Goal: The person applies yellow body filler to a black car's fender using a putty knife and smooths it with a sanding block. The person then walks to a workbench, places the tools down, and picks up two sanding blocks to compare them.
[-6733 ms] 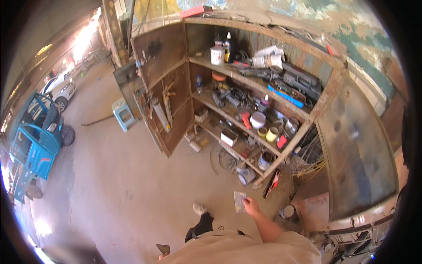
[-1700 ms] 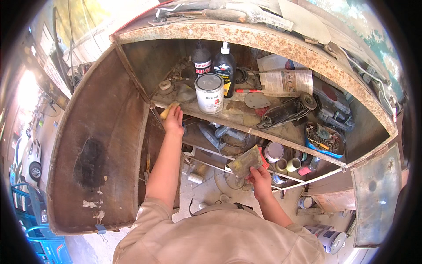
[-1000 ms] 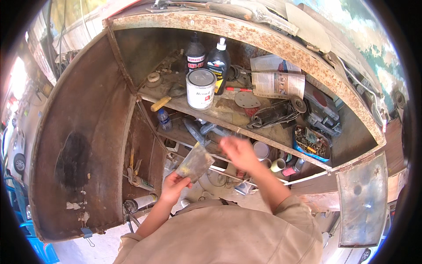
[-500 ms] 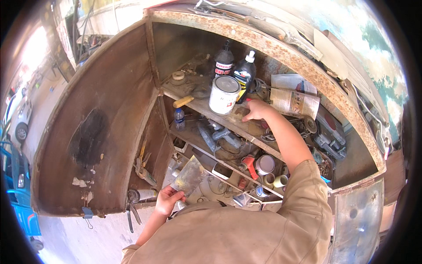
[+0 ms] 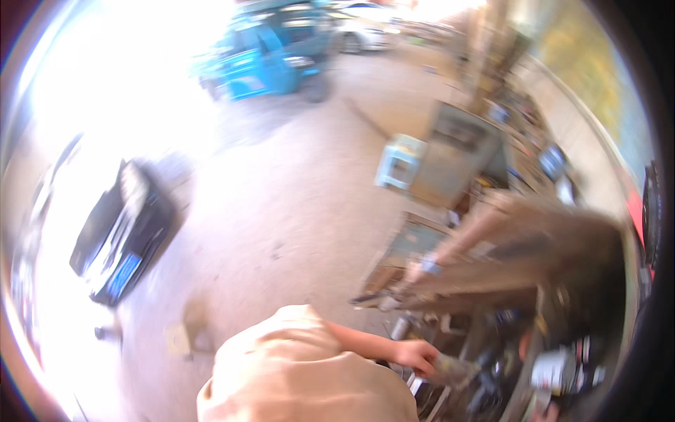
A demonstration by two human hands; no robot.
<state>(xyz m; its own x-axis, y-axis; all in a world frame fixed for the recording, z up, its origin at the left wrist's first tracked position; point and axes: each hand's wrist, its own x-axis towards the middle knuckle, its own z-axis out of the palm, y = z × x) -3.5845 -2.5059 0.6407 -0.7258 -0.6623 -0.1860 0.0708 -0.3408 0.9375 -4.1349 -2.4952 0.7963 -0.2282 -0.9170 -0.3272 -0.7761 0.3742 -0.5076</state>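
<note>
My left hand (image 5: pixel 416 356) reaches out from the tan sleeve, its fingers closed on a thin worn sheet (image 5: pixel 452 370) in dull grey and yellow. Motion smears the sheet, so its material does not show. Only a small blurred bit of my right hand (image 5: pixel 546 413) appears at the lower edge, by the shelf; its fingers cannot be made out. Close to it stands a white paint can (image 5: pixel 553 371) on the cabinet shelf, with dark bottles (image 5: pixel 583 352) beside it.
A rusty cabinet door (image 5: pixel 520 246) swings out at the right. Past it stand a grey metal cabinet (image 5: pixel 453 158) and a light blue stool (image 5: pixel 401 162). A blue three-wheeled vehicle (image 5: pixel 260 70) is at the back, and a dark car (image 5: pixel 123 232) at the left.
The view has swung left, from the cabinet's inside to the workshop floor and vehicles. My left hand still holds the sheet; my right hand has nearly left the picture.
</note>
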